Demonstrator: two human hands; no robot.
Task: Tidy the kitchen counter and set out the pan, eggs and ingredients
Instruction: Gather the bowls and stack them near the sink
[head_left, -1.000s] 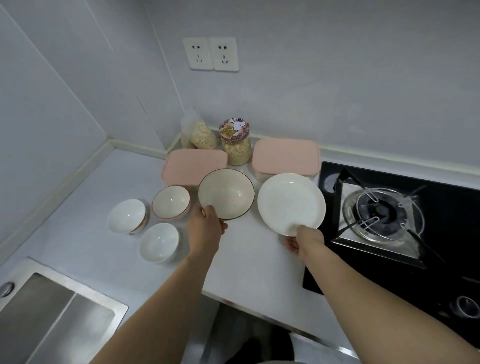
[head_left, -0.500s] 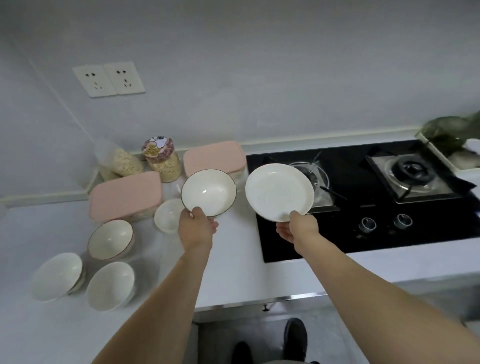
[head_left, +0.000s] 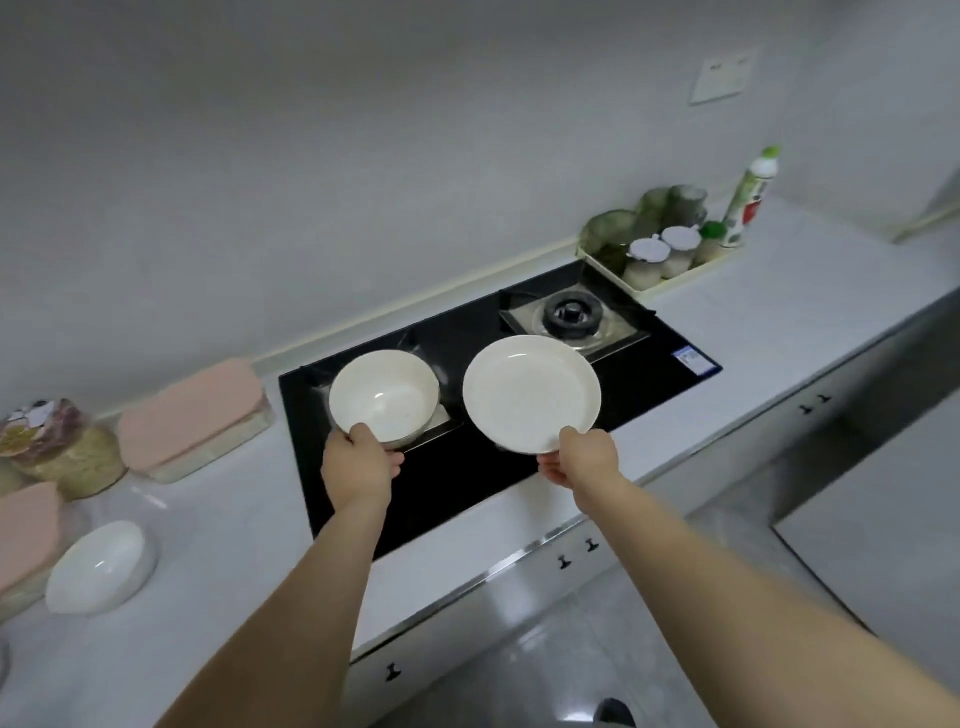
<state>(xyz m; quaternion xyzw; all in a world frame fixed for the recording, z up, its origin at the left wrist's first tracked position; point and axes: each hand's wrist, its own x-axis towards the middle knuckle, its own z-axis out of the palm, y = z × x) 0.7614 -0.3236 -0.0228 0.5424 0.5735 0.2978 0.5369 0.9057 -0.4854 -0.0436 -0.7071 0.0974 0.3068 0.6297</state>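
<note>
While both hands carry crockery above the black glass hob (head_left: 644, 387), the counter is only partly tidied.

In the head view, the left hand (head_left: 358, 467) has its grip curled round the near rim of a deep white ceramic bowl (head_left: 383, 397), and the right hand (head_left: 582, 460) pinches the near edge of a shallow round white plate (head_left: 530, 392); both are held in the air over the hob, set into the middle of the white counter (head_left: 779, 322). Left behind at the counter's left end are a pink-lidded clear box (head_left: 195, 415), a glass jar of grains (head_left: 62, 447) and a small white bowl (head_left: 98, 569). A tray of jars (head_left: 660, 254) sits by the back edge, right of the hob. No pan or eggs show, so by my judgement most of the setting-out remains.
</note>
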